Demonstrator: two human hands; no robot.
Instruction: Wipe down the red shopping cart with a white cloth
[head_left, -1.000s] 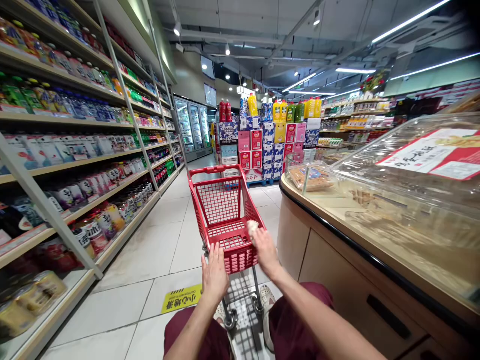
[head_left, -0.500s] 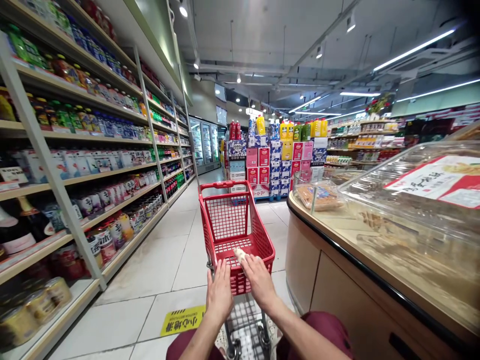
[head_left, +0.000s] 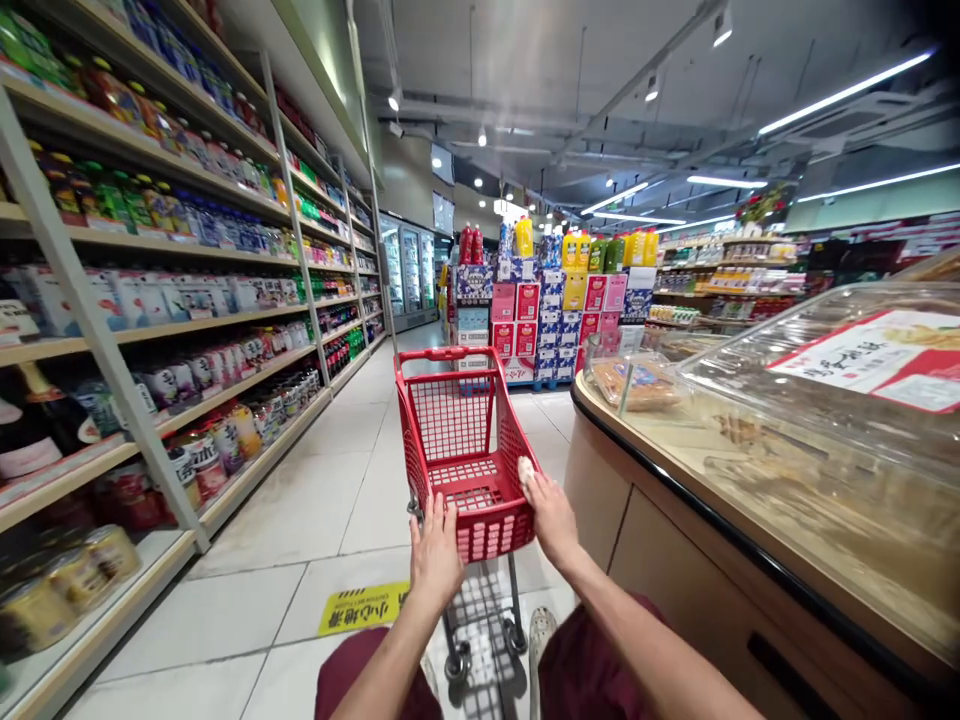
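Observation:
A small red shopping cart stands right in front of me, its basket holding nothing that I can see. At the near left corner of the basket, my left hand is spread with its fingers up, at or against the rim; I cannot tell how firmly it touches. My right hand is at the right side of the basket, its fingers closed over a crumpled white wipe that lies against the rim. Most of the wipe is hidden under the fingers.
Drink shelves line the left side. A curved counter with clear food covers is close on the right. Stacked drink boxes stand ahead. A yellow floor sign lies on the tiles at left.
My right hand has moved right with the wipe, from the near rim to the basket's right side. My left hand has stayed near the left corner. The view has shifted slightly.

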